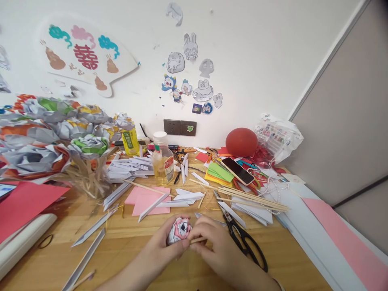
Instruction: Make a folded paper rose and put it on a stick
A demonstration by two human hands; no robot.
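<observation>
- Above the glossy wood-grained bench (127, 246), the left hand (163, 242) cups a round, layered pink-and-white paper flower (178, 231).
- The right hand (216, 240) pinches a thin tan stick (198, 240) beside it; fitting work seems in hand, contact unclear.
- The next move likely calls for light pressure: creased folds look crushable.

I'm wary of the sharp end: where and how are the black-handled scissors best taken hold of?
Probably by the looped handles, from above and the person's right: the scissors lie with their loops toward the person and their blades pointing away, while the right hand is close on their left.
</observation>
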